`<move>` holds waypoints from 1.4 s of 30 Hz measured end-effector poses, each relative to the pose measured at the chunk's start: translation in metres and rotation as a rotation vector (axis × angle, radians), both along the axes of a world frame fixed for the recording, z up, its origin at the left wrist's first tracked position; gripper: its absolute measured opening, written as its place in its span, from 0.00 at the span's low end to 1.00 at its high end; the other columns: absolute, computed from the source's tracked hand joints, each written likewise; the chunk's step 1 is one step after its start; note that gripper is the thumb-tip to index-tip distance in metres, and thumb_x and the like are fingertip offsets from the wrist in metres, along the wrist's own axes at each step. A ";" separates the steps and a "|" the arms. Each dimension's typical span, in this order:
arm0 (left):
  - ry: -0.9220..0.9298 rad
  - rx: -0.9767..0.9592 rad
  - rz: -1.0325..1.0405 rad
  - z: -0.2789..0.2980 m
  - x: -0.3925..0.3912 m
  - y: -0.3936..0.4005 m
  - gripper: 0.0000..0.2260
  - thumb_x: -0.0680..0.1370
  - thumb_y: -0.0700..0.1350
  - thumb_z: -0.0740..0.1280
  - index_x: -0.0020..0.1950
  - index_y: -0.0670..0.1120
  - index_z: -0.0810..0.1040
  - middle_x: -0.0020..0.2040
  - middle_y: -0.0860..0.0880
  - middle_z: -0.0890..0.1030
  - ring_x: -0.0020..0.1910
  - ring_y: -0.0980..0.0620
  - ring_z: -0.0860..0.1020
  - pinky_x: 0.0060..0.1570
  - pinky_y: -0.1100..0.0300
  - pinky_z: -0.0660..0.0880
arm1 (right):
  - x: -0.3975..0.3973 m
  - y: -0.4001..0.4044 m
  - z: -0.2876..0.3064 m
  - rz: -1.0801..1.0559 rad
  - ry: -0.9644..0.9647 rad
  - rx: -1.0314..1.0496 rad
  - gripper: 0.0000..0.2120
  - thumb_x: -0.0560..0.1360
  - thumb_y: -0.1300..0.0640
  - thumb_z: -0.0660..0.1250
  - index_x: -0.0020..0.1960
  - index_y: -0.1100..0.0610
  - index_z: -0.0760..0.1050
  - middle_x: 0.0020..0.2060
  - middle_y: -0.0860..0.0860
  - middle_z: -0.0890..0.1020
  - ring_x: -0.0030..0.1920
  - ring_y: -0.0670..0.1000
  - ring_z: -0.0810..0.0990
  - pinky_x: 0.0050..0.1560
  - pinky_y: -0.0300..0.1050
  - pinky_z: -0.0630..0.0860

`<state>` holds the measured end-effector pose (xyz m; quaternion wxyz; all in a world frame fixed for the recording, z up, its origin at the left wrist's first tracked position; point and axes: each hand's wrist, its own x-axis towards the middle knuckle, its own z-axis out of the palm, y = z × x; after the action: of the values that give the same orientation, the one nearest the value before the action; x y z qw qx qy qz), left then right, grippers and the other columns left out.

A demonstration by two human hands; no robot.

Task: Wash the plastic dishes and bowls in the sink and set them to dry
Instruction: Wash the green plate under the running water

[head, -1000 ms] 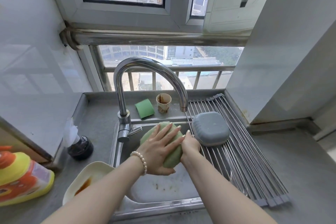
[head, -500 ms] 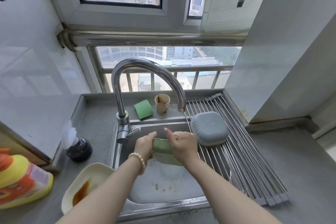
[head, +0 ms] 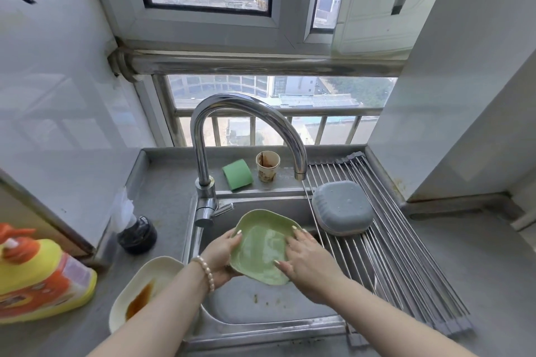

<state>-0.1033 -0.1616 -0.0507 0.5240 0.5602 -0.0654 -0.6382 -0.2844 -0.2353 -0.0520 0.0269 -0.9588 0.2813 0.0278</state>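
Over the steel sink [head: 220,229], left hand [head: 222,255] grips the wavy-rimmed green plastic dish [head: 262,243]; right hand [head: 307,261], flat-fingered, lies nearer the roll-up drying rack [head: 406,255].

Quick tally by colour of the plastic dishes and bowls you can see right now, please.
Green: 1, the green dish, held over the sink by both hands.
Grey: 1, the grey bowl, upside down on the drying rack.
Cream: 1, the stained cream dish on the counter.
Total: 3
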 end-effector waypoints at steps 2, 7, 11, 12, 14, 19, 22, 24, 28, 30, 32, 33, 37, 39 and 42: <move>0.010 -0.020 -0.058 -0.003 -0.011 0.005 0.12 0.83 0.47 0.56 0.64 0.51 0.73 0.53 0.45 0.82 0.44 0.43 0.82 0.39 0.43 0.80 | 0.006 -0.005 0.006 -0.112 0.159 0.121 0.61 0.56 0.30 0.19 0.78 0.63 0.49 0.77 0.57 0.51 0.77 0.55 0.46 0.75 0.51 0.38; 0.155 -0.042 -0.157 -0.002 -0.021 0.003 0.19 0.81 0.59 0.52 0.66 0.54 0.72 0.58 0.47 0.82 0.52 0.44 0.82 0.49 0.40 0.78 | 0.050 0.008 0.010 -0.105 0.122 0.296 0.44 0.71 0.31 0.28 0.78 0.58 0.37 0.77 0.54 0.38 0.76 0.50 0.34 0.71 0.53 0.27; 0.219 -0.028 -0.049 -0.013 -0.009 0.001 0.25 0.80 0.61 0.53 0.68 0.46 0.72 0.60 0.42 0.81 0.58 0.42 0.80 0.51 0.43 0.79 | 0.044 0.023 0.013 0.059 0.061 0.673 0.30 0.83 0.45 0.46 0.78 0.55 0.38 0.78 0.53 0.44 0.77 0.48 0.39 0.75 0.47 0.35; 0.216 -0.048 -0.003 -0.017 -0.007 0.002 0.25 0.80 0.59 0.54 0.69 0.45 0.70 0.59 0.40 0.81 0.57 0.40 0.80 0.51 0.43 0.79 | 0.038 0.026 0.014 0.113 0.085 0.739 0.29 0.83 0.45 0.47 0.78 0.54 0.41 0.78 0.52 0.46 0.77 0.48 0.41 0.75 0.47 0.37; 0.165 -0.052 -0.016 -0.021 -0.005 0.004 0.22 0.80 0.59 0.53 0.68 0.49 0.70 0.58 0.40 0.81 0.55 0.37 0.80 0.52 0.38 0.77 | 0.023 0.021 0.018 0.144 0.151 0.820 0.27 0.83 0.44 0.47 0.79 0.51 0.48 0.78 0.49 0.51 0.77 0.46 0.45 0.76 0.45 0.42; -0.056 0.034 -0.079 -0.024 -0.004 0.007 0.19 0.81 0.60 0.52 0.64 0.53 0.72 0.54 0.46 0.83 0.45 0.43 0.83 0.38 0.45 0.79 | 0.010 -0.011 0.021 0.111 0.407 0.377 0.44 0.73 0.29 0.33 0.75 0.56 0.60 0.75 0.57 0.61 0.74 0.57 0.59 0.74 0.54 0.54; -0.022 0.034 -0.094 -0.026 -0.013 0.005 0.19 0.82 0.59 0.51 0.63 0.51 0.72 0.48 0.48 0.84 0.38 0.48 0.83 0.34 0.51 0.79 | 0.028 -0.013 0.021 -0.012 0.341 0.313 0.58 0.60 0.24 0.29 0.78 0.62 0.48 0.77 0.58 0.50 0.77 0.57 0.50 0.76 0.51 0.46; 0.028 0.000 -0.050 -0.030 -0.015 0.002 0.19 0.82 0.58 0.52 0.64 0.50 0.73 0.51 0.48 0.84 0.42 0.48 0.83 0.36 0.50 0.80 | 0.046 0.002 0.024 0.059 0.272 0.429 0.44 0.74 0.29 0.38 0.78 0.60 0.43 0.78 0.57 0.45 0.77 0.55 0.43 0.76 0.49 0.41; 0.054 0.007 0.066 -0.031 -0.001 0.006 0.17 0.83 0.55 0.53 0.64 0.47 0.72 0.50 0.43 0.84 0.38 0.44 0.83 0.35 0.47 0.80 | 0.052 0.010 0.034 0.052 0.246 0.840 0.27 0.81 0.40 0.50 0.65 0.59 0.73 0.62 0.60 0.75 0.65 0.56 0.71 0.67 0.46 0.63; -0.070 0.070 0.003 -0.035 0.004 0.012 0.14 0.83 0.53 0.54 0.63 0.49 0.72 0.54 0.42 0.83 0.41 0.42 0.83 0.33 0.47 0.79 | 0.048 -0.008 0.039 -0.047 0.197 0.884 0.21 0.80 0.45 0.59 0.47 0.60 0.81 0.42 0.55 0.82 0.45 0.52 0.78 0.49 0.42 0.73; -0.130 0.126 -0.025 -0.035 0.003 0.013 0.12 0.84 0.48 0.55 0.65 0.50 0.71 0.56 0.42 0.80 0.46 0.40 0.82 0.34 0.45 0.80 | 0.053 -0.026 0.042 -0.145 0.071 0.759 0.14 0.77 0.50 0.64 0.44 0.61 0.81 0.40 0.55 0.85 0.39 0.52 0.81 0.42 0.42 0.78; -0.160 0.137 -0.045 -0.034 0.001 0.012 0.11 0.84 0.44 0.55 0.65 0.51 0.71 0.56 0.42 0.79 0.47 0.40 0.81 0.36 0.43 0.80 | 0.059 -0.033 0.043 -0.171 0.015 0.645 0.10 0.75 0.52 0.65 0.45 0.59 0.80 0.42 0.54 0.84 0.42 0.53 0.82 0.43 0.43 0.77; -0.237 0.161 -0.171 -0.026 -0.011 0.007 0.14 0.82 0.37 0.54 0.54 0.54 0.73 0.50 0.45 0.80 0.44 0.43 0.82 0.39 0.42 0.81 | 0.102 -0.042 0.048 -0.135 0.016 0.402 0.16 0.72 0.54 0.64 0.57 0.55 0.67 0.50 0.53 0.79 0.50 0.57 0.77 0.43 0.46 0.71; -0.204 0.174 -0.170 -0.029 -0.012 0.005 0.15 0.82 0.37 0.53 0.58 0.53 0.73 0.52 0.43 0.81 0.45 0.41 0.82 0.39 0.42 0.81 | 0.121 -0.042 0.045 -0.083 0.051 0.351 0.16 0.70 0.55 0.64 0.56 0.54 0.64 0.48 0.51 0.79 0.49 0.57 0.78 0.40 0.46 0.70; -0.162 0.192 -0.130 -0.032 -0.010 0.003 0.14 0.82 0.39 0.53 0.64 0.51 0.71 0.53 0.42 0.81 0.45 0.41 0.83 0.39 0.44 0.81 | 0.139 -0.042 0.037 -0.055 0.094 0.276 0.15 0.70 0.55 0.65 0.50 0.53 0.61 0.46 0.50 0.79 0.48 0.57 0.79 0.37 0.45 0.70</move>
<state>-0.1133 -0.1586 -0.0823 0.4186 0.6520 -0.0824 -0.6268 -0.1456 -0.2772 -0.0153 0.1459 -0.9356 0.3020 0.1104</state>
